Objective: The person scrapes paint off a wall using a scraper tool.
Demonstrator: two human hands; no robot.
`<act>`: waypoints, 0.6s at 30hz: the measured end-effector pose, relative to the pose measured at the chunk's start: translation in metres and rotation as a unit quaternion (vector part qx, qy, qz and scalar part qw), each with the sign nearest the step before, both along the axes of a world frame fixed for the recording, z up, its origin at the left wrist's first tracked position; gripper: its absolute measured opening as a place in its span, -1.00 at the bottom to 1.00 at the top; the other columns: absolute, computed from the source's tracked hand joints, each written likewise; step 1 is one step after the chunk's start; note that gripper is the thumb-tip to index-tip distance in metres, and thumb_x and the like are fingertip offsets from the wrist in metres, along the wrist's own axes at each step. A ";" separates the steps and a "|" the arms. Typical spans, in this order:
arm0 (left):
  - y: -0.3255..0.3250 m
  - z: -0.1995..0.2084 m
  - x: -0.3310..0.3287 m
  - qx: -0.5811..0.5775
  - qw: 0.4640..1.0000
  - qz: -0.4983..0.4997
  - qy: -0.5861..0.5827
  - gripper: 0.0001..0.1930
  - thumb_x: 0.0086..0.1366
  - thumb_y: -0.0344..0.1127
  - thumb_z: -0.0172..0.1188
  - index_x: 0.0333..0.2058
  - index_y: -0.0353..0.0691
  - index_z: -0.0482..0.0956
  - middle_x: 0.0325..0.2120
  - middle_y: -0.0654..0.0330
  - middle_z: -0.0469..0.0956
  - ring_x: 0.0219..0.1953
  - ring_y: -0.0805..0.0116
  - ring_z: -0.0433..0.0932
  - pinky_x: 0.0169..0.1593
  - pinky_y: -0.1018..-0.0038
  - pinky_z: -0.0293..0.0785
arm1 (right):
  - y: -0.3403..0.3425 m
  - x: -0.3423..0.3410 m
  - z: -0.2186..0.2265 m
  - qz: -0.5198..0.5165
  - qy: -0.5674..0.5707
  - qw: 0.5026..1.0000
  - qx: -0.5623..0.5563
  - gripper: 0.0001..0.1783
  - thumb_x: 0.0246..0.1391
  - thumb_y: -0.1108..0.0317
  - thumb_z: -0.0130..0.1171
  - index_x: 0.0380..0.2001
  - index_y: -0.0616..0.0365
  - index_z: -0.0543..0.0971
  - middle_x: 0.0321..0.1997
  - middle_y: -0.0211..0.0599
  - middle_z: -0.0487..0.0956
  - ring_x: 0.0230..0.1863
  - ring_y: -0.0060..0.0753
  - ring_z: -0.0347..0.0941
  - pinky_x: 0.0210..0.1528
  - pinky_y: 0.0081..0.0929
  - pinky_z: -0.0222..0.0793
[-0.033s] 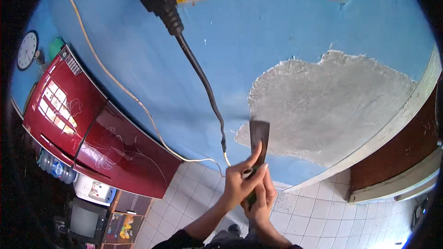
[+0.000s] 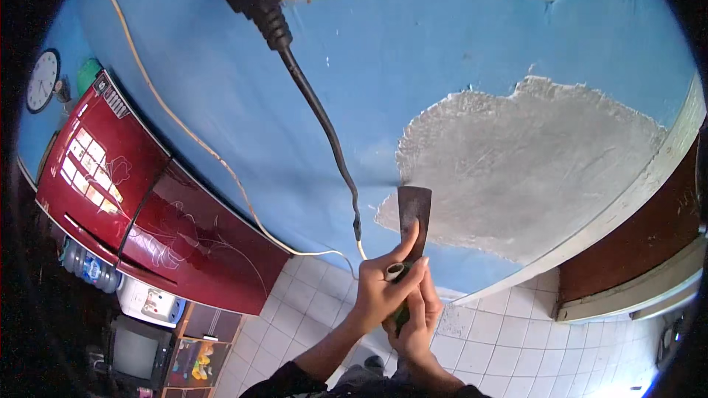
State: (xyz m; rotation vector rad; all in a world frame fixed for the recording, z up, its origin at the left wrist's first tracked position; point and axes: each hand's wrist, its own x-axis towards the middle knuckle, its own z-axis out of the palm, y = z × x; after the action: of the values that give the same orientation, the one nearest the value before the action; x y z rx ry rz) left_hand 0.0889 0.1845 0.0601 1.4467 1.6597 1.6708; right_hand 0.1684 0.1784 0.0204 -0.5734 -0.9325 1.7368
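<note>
In the head view, the scraper point(image 2: 415, 200) is pointing blade-up before the left edge of the grey patch point(image 2: 531, 166) on the blue wall point(image 2: 310, 151), the left hand point(image 2: 375, 293) clamping it, one finger lying along the blade point(image 2: 422, 210). The right hand point(image 2: 417, 324) is closing its fingers around the handle point(image 2: 402, 317), likely the surest hold; it's looking light, stiff and sturdy.

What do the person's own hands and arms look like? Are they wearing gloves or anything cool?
No gloves: the left hand and right hand are both bare. I can't see any rings, watch or bracelets. The forearms are bare too, up to dark, nearly black sleeves at the bottom of the picture. No pattern shows on them.
</note>
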 end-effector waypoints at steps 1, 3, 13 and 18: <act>-0.001 -0.002 0.000 -0.003 1.000 0.001 -0.002 -0.49 0.13 -0.39 0.18 0.09 -0.17 0.32 -0.72 0.42 0.22 -0.60 0.72 0.15 -0.54 0.72 0.17 | -0.003 -0.002 -0.002 -0.004 0.006 1.000 -0.004 -0.57 0.18 0.29 -0.15 0.06 0.30 0.26 -0.31 -0.43 0.45 -0.55 -0.79 0.29 -0.62 -0.84 0.14; -0.002 -0.009 0.000 0.029 0.999 0.010 0.018 -0.49 0.13 -0.37 0.19 0.09 -0.16 0.32 -0.72 0.45 0.17 -0.61 0.71 0.14 -0.55 0.72 0.16 | -0.006 -0.001 -0.011 -0.008 0.010 1.000 -0.011 -0.54 0.18 0.28 -0.15 0.08 0.31 0.24 -0.28 -0.40 0.45 -0.53 -0.78 0.31 -0.60 -0.84 0.16; 0.002 -0.018 0.006 0.030 0.999 0.019 0.020 -0.49 0.13 -0.38 0.17 0.09 -0.12 0.32 -0.57 0.52 0.39 -0.62 0.74 0.12 -0.59 0.72 0.08 | 0.007 0.004 -0.006 -0.023 -0.019 0.997 0.070 -0.51 0.16 0.31 -0.14 0.12 0.33 0.20 -0.26 -0.35 0.47 -0.45 -0.73 0.36 -0.49 -0.81 0.27; 0.005 -0.001 0.004 0.049 0.998 0.021 -0.025 -0.51 0.15 -0.42 0.16 0.08 -0.17 0.33 -0.58 0.55 0.33 -0.61 0.75 0.11 -0.58 0.75 0.09 | 0.008 0.001 -0.001 0.016 0.015 0.999 0.029 -0.54 0.18 0.36 -0.16 0.13 0.29 0.20 -0.36 -0.39 0.47 -0.69 -0.81 0.24 -0.75 -0.81 0.12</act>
State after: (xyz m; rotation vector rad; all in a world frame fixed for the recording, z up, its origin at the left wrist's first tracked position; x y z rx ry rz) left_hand 0.0926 0.1900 0.0590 1.4122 1.6127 1.8193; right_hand 0.1692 0.1863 0.0197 -0.4960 -0.9728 1.7369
